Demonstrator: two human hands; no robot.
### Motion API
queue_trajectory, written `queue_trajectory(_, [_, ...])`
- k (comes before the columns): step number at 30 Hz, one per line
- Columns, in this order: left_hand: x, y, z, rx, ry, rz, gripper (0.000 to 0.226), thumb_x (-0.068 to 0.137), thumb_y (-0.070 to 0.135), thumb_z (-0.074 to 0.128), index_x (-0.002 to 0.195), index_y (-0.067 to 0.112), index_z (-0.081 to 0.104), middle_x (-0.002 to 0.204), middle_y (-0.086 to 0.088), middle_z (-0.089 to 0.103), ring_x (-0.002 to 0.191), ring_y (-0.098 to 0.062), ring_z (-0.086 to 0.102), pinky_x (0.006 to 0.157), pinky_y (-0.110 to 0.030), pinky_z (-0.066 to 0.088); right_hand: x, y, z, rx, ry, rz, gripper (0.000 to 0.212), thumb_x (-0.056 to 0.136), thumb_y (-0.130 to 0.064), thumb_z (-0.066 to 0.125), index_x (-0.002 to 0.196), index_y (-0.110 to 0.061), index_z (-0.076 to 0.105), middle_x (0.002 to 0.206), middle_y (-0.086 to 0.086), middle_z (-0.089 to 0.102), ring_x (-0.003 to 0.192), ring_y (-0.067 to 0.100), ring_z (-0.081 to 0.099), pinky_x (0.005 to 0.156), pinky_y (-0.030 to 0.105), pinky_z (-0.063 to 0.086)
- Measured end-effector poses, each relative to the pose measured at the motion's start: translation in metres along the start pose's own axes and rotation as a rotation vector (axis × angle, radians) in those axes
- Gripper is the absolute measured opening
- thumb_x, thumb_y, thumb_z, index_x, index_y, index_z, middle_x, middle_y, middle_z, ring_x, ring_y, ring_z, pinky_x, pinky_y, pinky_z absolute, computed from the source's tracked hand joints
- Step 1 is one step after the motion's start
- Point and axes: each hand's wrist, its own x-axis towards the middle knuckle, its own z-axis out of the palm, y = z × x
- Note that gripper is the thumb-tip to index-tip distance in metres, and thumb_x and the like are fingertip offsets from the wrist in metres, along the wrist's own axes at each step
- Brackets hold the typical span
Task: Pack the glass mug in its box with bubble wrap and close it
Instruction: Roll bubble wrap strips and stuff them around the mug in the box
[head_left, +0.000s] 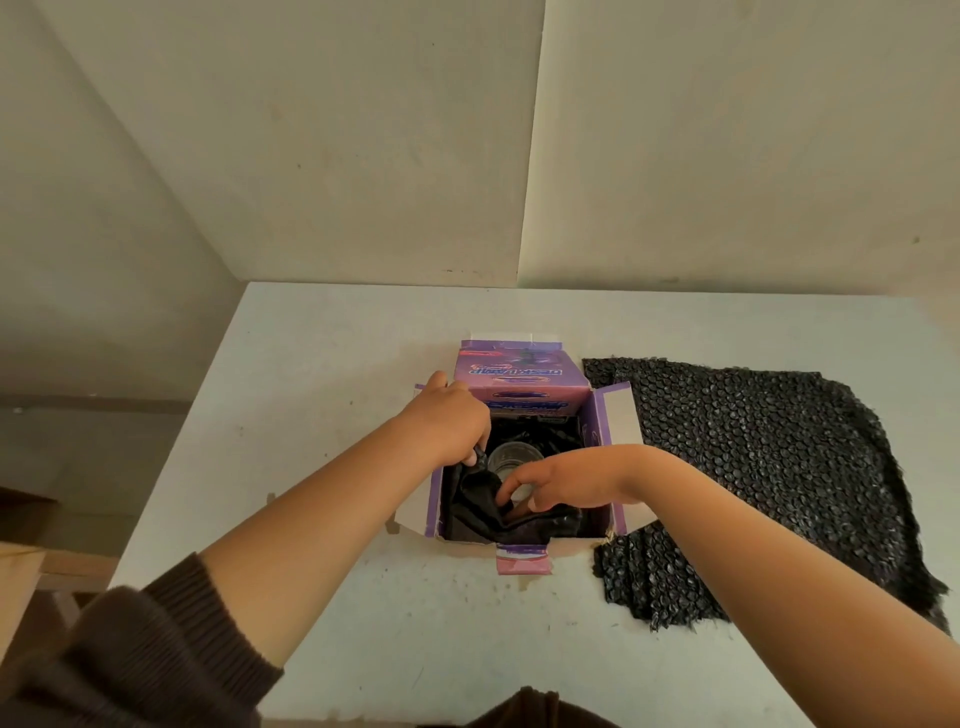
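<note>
A brown ribbed sleeve (130, 649) covers the left arm nearest the camera. On the pale surface (311, 415) stands the open purple cardboard box (602, 431). Inside it, the right hand (566, 480) curls its fingers over black bubble wrap (483, 512) beside the clear glass mug (511, 457), upright in the box. The left hand (452, 415) pinches the wrap at the box's left wall. Right of the box lies a black bubble wrap sheet (769, 467).
</note>
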Motion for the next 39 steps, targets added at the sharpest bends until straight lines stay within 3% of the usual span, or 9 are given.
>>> queue_trajectory(5, [0.012, 0.002, -0.001, 0.053, -0.078, -0.012, 0.029, 0.086, 0.028, 0.066, 0.115, 0.021, 0.066, 0.117, -0.01, 0.045, 0.114, -0.031, 0.028, 0.078, -0.031, 0.024, 0.01, 0.003, 0.003, 0.144, -0.071, -0.017, 0.035, 0.094, -0.008, 0.045, 0.121, -0.029, 0.051, 0.117, -0.003, 0.057, 0.118, 0.016, 0.049, 0.104, 0.032, 0.033])
queue_trajectory(8, [0.019, 0.0, -0.002, 0.026, -0.084, 0.002, 0.031, 0.086, 0.029, 0.066, 0.116, 0.024, 0.065, 0.115, -0.009, 0.043, 0.115, -0.03, 0.026, 0.079, -0.031, 0.026, 0.012, 0.004, 0.001, 0.186, -0.075, -0.029, 0.026, 0.096, -0.02, 0.049, 0.118, -0.034, 0.051, 0.121, -0.001, 0.051, 0.116, 0.017, 0.045, 0.102, 0.031, 0.031])
queue_trajectory(12, [0.019, -0.009, 0.008, 0.008, 0.071, 0.114, 0.032, 0.084, 0.025, 0.068, 0.115, 0.026, 0.063, 0.11, -0.004, 0.052, 0.109, -0.028, 0.034, 0.081, -0.031, 0.033, 0.016, 0.002, 0.002, 0.18, -0.098, -0.032, 0.033, 0.097, -0.025, 0.049, 0.129, -0.031, 0.047, 0.128, -0.001, 0.049, 0.123, 0.016, 0.044, 0.106, 0.031, 0.03])
queue_trajectory(17, [0.006, -0.024, 0.021, -0.125, 0.245, 0.137, 0.01, 0.084, 0.025, 0.067, 0.094, 0.027, 0.068, 0.093, 0.005, 0.06, 0.097, -0.021, 0.035, 0.084, -0.03, 0.034, 0.018, 0.004, 0.01, 0.228, -0.122, -0.052, 0.042, 0.095, -0.008, 0.049, 0.133, -0.024, 0.04, 0.138, 0.008, 0.049, 0.122, 0.013, 0.045, 0.102, 0.025, 0.031])
queue_trajectory(20, [0.006, -0.027, 0.021, -0.152, 0.341, 0.162, 0.013, 0.085, 0.029, 0.067, 0.097, 0.028, 0.07, 0.093, 0.009, 0.065, 0.095, -0.016, 0.047, 0.087, -0.025, 0.028, 0.022, 0.003, 0.013, 0.208, -0.118, -0.06, 0.045, 0.095, -0.005, 0.047, 0.134, -0.024, 0.034, 0.14, 0.009, 0.047, 0.126, 0.014, 0.044, 0.1, 0.025, 0.031])
queue_trajectory(22, [0.01, -0.025, 0.025, -0.136, 0.369, 0.151, 0.015, 0.084, 0.029, 0.069, 0.099, 0.026, 0.068, 0.095, 0.008, 0.066, 0.093, -0.018, 0.053, 0.091, -0.029, 0.036, 0.025, -0.001, 0.016, 0.137, -0.102, -0.059, 0.048, 0.096, -0.007, 0.046, 0.138, -0.023, 0.029, 0.143, 0.008, 0.045, 0.126, 0.017, 0.044, 0.1, 0.026, 0.032])
queue_trajectory(27, [0.016, -0.015, 0.037, -0.091, 0.284, 0.145, 0.013, 0.087, 0.016, 0.062, 0.093, 0.024, 0.07, 0.094, 0.006, 0.069, 0.092, -0.021, 0.054, 0.088, -0.04, 0.046, 0.03, -0.004, 0.021, 0.028, -0.075, -0.056, 0.053, 0.096, -0.006, 0.04, 0.144, -0.024, 0.023, 0.147, 0.007, 0.039, 0.131, 0.02, 0.04, 0.104, 0.03, 0.034])
queue_trajectory(34, [0.017, -0.018, 0.023, 0.005, 0.102, 0.095, 0.046, 0.09, 0.005, 0.055, 0.132, 0.022, 0.053, 0.124, -0.005, 0.058, 0.114, -0.033, 0.041, 0.091, -0.034, 0.037, 0.024, 0.003, 0.017, -0.077, -0.034, -0.083, 0.047, 0.098, -0.013, 0.042, 0.143, -0.025, 0.035, 0.144, 0.0, 0.043, 0.13, 0.017, 0.041, 0.108, 0.03, 0.031])
queue_trajectory(39, [0.015, -0.011, 0.019, 0.111, -0.008, 0.055, 0.042, 0.088, 0.008, 0.059, 0.127, 0.024, 0.057, 0.11, -0.006, 0.058, 0.11, -0.032, 0.03, 0.08, -0.034, 0.032, 0.02, 0.006, 0.012, -0.068, -0.017, -0.091, 0.044, 0.098, -0.013, 0.044, 0.14, -0.025, 0.041, 0.141, 0.001, 0.046, 0.127, 0.016, 0.045, 0.107, 0.029, 0.032])
